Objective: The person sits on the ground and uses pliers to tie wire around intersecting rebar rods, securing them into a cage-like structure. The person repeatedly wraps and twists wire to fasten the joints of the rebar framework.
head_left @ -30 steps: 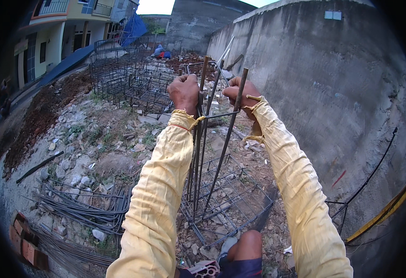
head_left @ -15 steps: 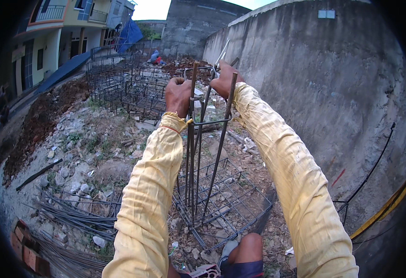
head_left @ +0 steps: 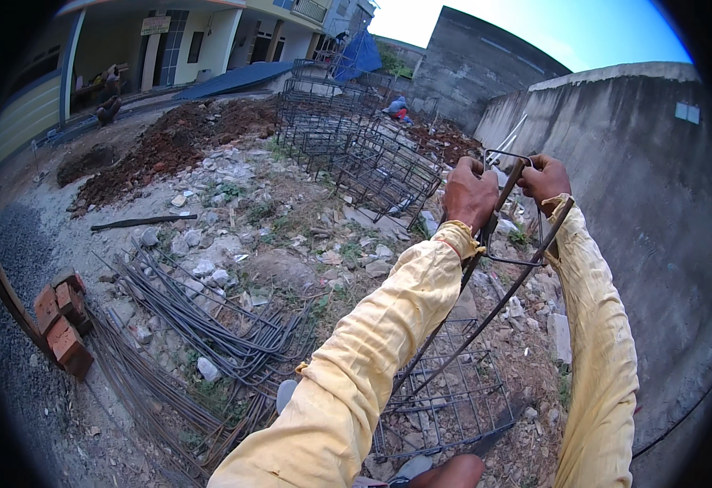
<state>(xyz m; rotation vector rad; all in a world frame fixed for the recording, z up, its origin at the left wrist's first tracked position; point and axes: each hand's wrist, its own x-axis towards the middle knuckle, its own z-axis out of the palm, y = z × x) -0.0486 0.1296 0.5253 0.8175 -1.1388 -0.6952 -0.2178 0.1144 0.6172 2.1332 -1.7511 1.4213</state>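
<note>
Steel ring (head_left: 515,261) is sitting around the rebar (head_left: 502,304) nr its top ends, w/ R hand (head_left: 546,177) pinching its far edge & L hand (head_left: 470,197) curling alongside, grip unclear. Threading's looking done; tying, can't tell. Below, mesh base (head_left: 453,445) is lying on rubble (head_left: 274,272); beyond, rebar cages (head_left: 388,175) are sitting.

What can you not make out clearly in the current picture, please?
In the head view:
- Left hand: its fingertips are hidden behind its own back.
- Rebar mat: its left part is partly hidden by the left sleeve.
- Bare knee: cut off by the lower edge.
- Distant blue-and-red shape: too small to identify.
</note>
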